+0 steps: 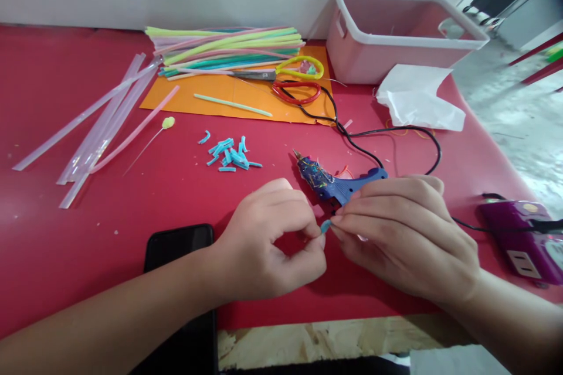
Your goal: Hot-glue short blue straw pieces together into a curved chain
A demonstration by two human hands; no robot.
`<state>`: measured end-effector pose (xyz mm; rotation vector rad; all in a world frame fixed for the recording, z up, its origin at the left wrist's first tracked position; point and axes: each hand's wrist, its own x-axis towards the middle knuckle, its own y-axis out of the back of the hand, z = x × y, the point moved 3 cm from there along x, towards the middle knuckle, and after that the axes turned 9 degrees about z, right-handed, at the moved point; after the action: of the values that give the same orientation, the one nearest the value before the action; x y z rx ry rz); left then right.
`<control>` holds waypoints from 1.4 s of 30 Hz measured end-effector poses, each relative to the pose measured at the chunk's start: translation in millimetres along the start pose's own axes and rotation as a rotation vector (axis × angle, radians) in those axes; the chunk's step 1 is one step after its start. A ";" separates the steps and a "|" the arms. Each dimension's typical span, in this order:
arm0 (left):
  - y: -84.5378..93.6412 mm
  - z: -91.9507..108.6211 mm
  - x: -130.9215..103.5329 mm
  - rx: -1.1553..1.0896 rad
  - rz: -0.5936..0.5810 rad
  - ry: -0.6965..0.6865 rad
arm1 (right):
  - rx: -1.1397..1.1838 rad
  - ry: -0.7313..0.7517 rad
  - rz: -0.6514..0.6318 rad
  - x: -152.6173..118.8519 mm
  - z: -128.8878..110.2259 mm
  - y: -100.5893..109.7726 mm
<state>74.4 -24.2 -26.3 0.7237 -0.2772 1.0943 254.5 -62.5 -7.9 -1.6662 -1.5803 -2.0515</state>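
Strip of blue material [325, 227], short and narrow, lies between the facing fingertips of the two hands, above the near part of the red table [109, 258]. Its long axis slants from lower left to upper right, so that one end faces each hand. The left hand [268, 240] has thumb and forefinger drawn together in a ring and appears to pinch the lower left end, though the contact is partly covered. The right hand [409, 234] is closed on the upper right end, thumb below and fingers above, the remaining fingers laid side by side.

Glue gun [341, 186]: directly beyond the meeting point, nearer to the right hand, which overlaps it in this view; whether they touch cannot be told. Its nozzle [298, 154] points to the far left, away from the strip and towards a loose pile of blue pieces [233, 155], which lies beyond the left hand.

Phone [178, 243]: partly under the left forearm in this view. Scissors [264, 75]: well apart from both hands, on the orange sheet [176, 98].
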 end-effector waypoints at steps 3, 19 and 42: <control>-0.1 0.0 -0.7 -0.018 0.009 0.025 | -0.005 -0.011 -0.007 1.0 2.1 -1.6; -1.3 -5.1 -6.7 0.125 0.044 -0.036 | 0.016 -0.001 0.003 2.4 6.7 -5.4; 4.9 1.3 -5.4 0.163 0.164 -0.005 | -0.051 -0.009 0.087 -7.7 10.4 0.5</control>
<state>67.8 -27.6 -26.4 0.8601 -0.2573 1.2813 265.2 -59.3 -14.5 -1.7309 -1.4429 -2.0608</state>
